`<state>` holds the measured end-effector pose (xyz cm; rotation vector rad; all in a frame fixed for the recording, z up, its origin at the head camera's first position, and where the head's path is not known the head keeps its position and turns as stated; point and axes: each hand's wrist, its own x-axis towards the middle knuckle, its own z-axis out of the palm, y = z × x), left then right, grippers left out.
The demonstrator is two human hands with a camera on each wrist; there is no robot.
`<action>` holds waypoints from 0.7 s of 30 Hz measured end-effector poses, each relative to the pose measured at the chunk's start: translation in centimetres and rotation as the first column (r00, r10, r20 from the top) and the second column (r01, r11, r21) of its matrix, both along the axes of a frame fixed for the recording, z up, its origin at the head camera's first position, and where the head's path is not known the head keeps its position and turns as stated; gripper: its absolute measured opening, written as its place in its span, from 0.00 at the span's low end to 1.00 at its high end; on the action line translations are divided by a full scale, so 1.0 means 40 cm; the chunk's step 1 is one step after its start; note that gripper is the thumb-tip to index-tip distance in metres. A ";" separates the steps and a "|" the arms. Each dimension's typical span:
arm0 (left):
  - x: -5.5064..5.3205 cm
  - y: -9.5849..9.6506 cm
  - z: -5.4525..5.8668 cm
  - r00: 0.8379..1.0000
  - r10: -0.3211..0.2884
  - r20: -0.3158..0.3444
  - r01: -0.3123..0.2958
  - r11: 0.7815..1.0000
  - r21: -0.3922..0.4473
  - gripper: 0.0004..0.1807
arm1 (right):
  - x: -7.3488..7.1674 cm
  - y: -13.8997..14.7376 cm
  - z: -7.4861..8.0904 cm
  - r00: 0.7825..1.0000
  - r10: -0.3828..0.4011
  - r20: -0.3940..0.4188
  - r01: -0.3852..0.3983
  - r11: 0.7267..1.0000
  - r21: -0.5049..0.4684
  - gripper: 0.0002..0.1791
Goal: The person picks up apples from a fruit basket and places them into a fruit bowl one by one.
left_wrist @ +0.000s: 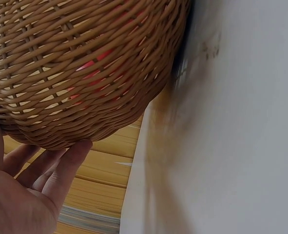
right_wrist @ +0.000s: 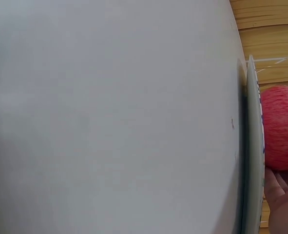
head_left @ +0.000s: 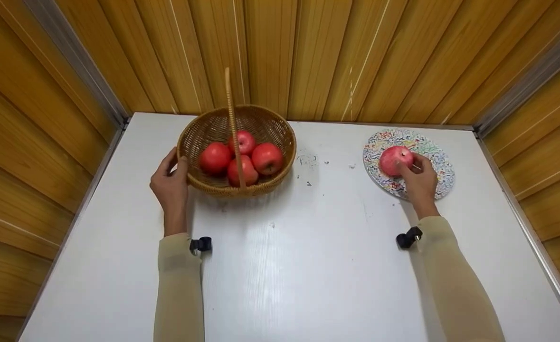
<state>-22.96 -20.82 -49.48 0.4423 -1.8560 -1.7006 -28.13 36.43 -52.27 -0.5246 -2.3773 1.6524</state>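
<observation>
A brown wicker basket [head_left: 204,187] with a tall hoop handle stands at the back left of the table, holding several red apples [head_left: 215,158]. My left hand [head_left: 170,185] grips its left side, the thumb near the rim and the fingers against the woven outer wall [left_wrist: 80,73]. At the back right, one red apple [head_left: 393,160] is on a round plate [head_left: 443,175] with a multicoloured speckled pattern. My right hand [head_left: 421,183] holds this apple from its right front side. In the right wrist view, the fingers [right_wrist: 280,187] touch the lower part of the apple, close above the plate.
The white tabletop [head_left: 298,266] has a few dark scuffs between basket and plate. Wood-patterned panels [head_left: 317,61] wall in the back and both sides. A small black device [head_left: 201,244] is on the left wrist and another [head_left: 409,237] on the right.
</observation>
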 end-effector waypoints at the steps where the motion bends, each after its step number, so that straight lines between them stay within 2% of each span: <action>1: -0.001 0.000 0.000 1.000 0.001 0.000 -0.001 1.000 -0.001 0.20 | 0.000 0.001 0.000 1.000 0.002 0.007 -0.002 1.000 0.003 0.39; 4: -0.001 0.001 0.002 1.000 0.003 0.002 -0.003 1.000 0.004 0.20 | 0.000 0.001 0.000 1.000 0.006 0.020 -0.006 1.000 0.008 0.40; 11: 0.047 0.032 0.088 1.000 -0.012 0.014 0.011 1.000 0.027 0.20 | -0.001 0.002 -0.002 1.000 0.020 0.009 -0.020 1.000 0.024 0.40; 21: 0.048 0.034 0.088 1.000 -0.017 0.008 0.016 0.999 0.031 0.20 | 0.001 0.007 0.000 0.999 0.045 0.030 -0.046 0.998 0.033 0.42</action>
